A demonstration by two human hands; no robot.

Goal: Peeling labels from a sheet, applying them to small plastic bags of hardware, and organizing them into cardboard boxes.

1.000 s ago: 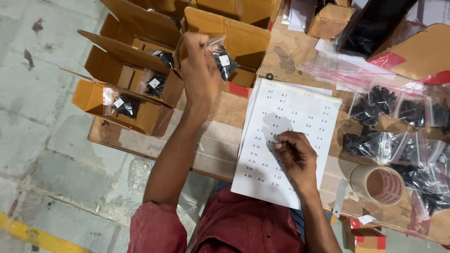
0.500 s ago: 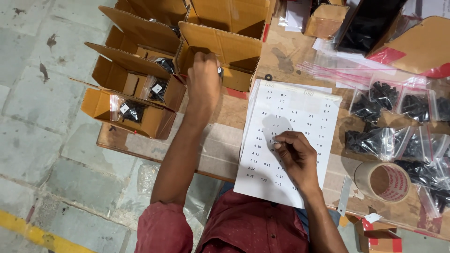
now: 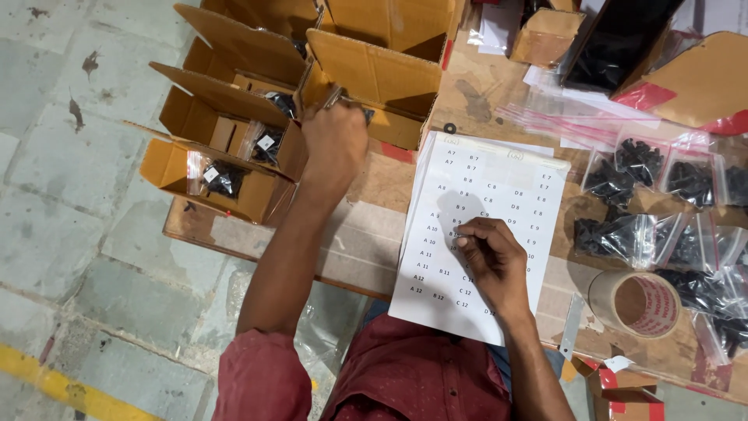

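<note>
Small clear bag held over a cardboard box

A clear bag (image 3: 336, 97), mostly hidden, was gripped by the closed left hand (image 3: 333, 144); the right hand's (image 3: 487, 257) curled fingertips were pressed on a printed sheet (image 3: 499, 195).

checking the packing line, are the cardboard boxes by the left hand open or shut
Open. The cardboard boxes have flaps standing up, and clear bags of black parts show inside two. The left hand reaches over them.
</note>
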